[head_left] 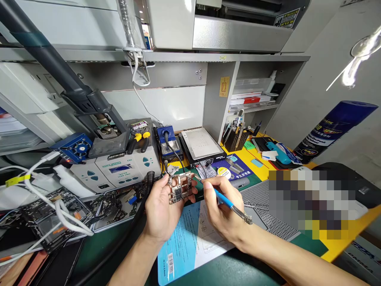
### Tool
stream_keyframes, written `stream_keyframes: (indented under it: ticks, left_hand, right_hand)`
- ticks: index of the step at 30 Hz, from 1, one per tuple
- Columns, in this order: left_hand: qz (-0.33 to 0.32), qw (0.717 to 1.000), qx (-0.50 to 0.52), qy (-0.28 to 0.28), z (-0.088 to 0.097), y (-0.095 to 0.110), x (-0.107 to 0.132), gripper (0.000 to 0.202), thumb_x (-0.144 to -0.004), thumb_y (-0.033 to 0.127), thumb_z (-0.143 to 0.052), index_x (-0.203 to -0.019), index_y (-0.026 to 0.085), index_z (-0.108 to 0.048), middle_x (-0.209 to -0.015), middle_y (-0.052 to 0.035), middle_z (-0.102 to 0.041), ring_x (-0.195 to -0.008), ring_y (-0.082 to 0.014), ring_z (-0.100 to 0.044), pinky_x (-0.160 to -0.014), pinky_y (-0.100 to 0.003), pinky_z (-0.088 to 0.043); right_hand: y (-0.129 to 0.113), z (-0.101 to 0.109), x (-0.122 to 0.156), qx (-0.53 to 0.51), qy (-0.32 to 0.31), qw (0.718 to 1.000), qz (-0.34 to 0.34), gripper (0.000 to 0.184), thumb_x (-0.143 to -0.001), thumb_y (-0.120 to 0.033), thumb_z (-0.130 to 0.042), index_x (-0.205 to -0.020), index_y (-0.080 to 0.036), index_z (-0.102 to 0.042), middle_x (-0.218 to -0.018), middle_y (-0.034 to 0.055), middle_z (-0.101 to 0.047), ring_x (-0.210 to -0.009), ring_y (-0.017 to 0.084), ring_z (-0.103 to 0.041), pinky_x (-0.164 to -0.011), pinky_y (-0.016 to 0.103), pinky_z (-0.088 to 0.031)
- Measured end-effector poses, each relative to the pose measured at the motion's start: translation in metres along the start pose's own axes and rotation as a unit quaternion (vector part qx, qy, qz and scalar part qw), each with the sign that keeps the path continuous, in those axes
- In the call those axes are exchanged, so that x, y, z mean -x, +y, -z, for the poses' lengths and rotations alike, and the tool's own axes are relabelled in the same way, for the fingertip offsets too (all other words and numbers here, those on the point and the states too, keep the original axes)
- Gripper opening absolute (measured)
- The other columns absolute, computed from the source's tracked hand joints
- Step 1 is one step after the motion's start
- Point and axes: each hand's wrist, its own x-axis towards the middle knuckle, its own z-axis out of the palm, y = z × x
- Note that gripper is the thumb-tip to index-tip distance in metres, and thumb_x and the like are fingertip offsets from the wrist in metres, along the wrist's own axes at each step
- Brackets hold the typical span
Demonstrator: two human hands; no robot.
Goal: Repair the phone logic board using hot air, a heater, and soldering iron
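Observation:
In my left hand (164, 210) is a small phone circuit board (178, 193) with several chips and shield frames, gripped by its edges and tilted toward me. My right hand (224, 210) is closed in a pen grip round a slim tool with a blue handle (224, 198) and a knurled metal rear end. Its thin metal tip (196, 177) is at the board's upper right corner; whether it touches is too small to tell. Below both hands lies a blue and white printed sheet (178, 254) on the green mat (131, 262).
A grey rework station (119, 171) with pliers (139, 142) on top stands at the left. Loose boards (119, 206) and white cables lie before it, beside a black hose (131, 234). Tweezers (256, 206) rest right of my hand; a spray can (330, 131) stands farther right.

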Motion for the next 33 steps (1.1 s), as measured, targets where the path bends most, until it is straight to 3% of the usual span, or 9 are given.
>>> stream_keyframes:
  ticks: [7,10,13,16,20,26,33]
  left_hand:
    - [0.004,1.000,0.005,0.025,-0.0023,0.0023,0.0007,0.048,-0.091,0.043,-0.046,-0.097,0.006,-0.074,-0.095,-0.0181,-0.072,-0.086,-0.0296,-0.068,-0.069,-0.039,-0.056]
    - [0.006,1.000,0.003,0.030,-0.0026,0.0031,0.0003,0.047,-0.090,0.043,-0.046,-0.094,0.005,-0.074,-0.092,-0.0187,-0.072,-0.083,-0.0296,-0.068,-0.067,-0.039,-0.056]
    - [0.007,1.000,0.005,0.030,-0.0023,0.0038,-0.0001,0.046,-0.090,0.041,-0.046,-0.096,0.005,-0.073,-0.094,-0.0199,-0.072,-0.084,-0.0305,-0.069,-0.066,-0.039,-0.057]
    - [0.008,0.999,0.012,0.032,-0.0021,0.0044,-0.0002,0.046,-0.089,0.039,-0.046,-0.101,0.003,-0.072,-0.098,-0.0216,-0.072,-0.086,-0.0316,-0.069,-0.065,-0.040,-0.057]
    - [0.010,0.999,0.020,0.031,-0.0029,0.0048,-0.0005,0.046,-0.090,0.040,-0.046,-0.100,0.004,-0.072,-0.097,-0.0211,-0.073,-0.087,-0.0320,-0.069,-0.069,-0.042,-0.058]
    - [0.010,0.999,0.020,0.042,-0.0039,0.0043,-0.0008,0.041,-0.088,0.040,-0.050,-0.096,0.007,-0.073,-0.093,-0.0175,-0.073,-0.085,-0.0305,-0.070,-0.076,-0.044,-0.059]
    - [0.012,0.999,0.014,0.038,-0.0023,0.0035,-0.0002,0.045,-0.089,0.041,-0.048,-0.095,0.006,-0.074,-0.093,-0.0179,-0.073,-0.085,-0.0293,-0.070,-0.075,-0.041,-0.059]
  right_hand:
    - [0.0002,0.0005,-0.0006,-0.072,-0.010,0.997,-0.021,0.016,-0.097,-0.016,-0.055,-0.084,-0.019,-0.062,-0.072,0.0012,-0.065,-0.058,0.012,-0.059,-0.053,0.027,-0.047]
    - [0.0005,0.0006,0.0001,-0.106,-0.022,0.992,-0.058,0.009,-0.094,-0.017,-0.061,-0.101,-0.020,-0.068,-0.078,0.0017,-0.071,-0.061,0.014,-0.066,-0.057,0.028,-0.054]
    - [0.0019,-0.0016,0.0002,-0.132,-0.002,0.986,-0.101,0.027,-0.094,-0.019,-0.064,-0.120,-0.021,-0.064,-0.089,0.0042,-0.074,-0.068,0.016,-0.071,-0.064,0.031,-0.060]
    - [0.0030,-0.0049,-0.0016,-0.140,0.041,0.982,-0.120,0.019,-0.095,-0.022,-0.062,-0.113,-0.019,-0.067,-0.091,0.0067,-0.075,-0.071,0.018,-0.073,-0.063,0.032,-0.062]
    - [0.0040,-0.0064,-0.0022,-0.106,0.048,0.991,-0.068,0.010,-0.097,-0.019,-0.057,-0.093,-0.017,-0.066,-0.082,0.0058,-0.071,-0.068,0.017,-0.070,-0.061,0.032,-0.059]
    - [0.0076,-0.0059,0.0035,-0.143,-0.024,0.989,-0.020,0.015,-0.095,-0.012,-0.059,-0.107,-0.019,-0.064,-0.092,0.0054,-0.070,-0.081,0.018,-0.070,-0.074,0.035,-0.059]
    - [0.0040,-0.0020,-0.0021,-0.087,-0.035,0.994,0.056,0.019,-0.094,-0.007,-0.057,-0.109,-0.017,-0.062,-0.093,0.0063,-0.069,-0.083,0.017,-0.066,-0.074,0.033,-0.057]
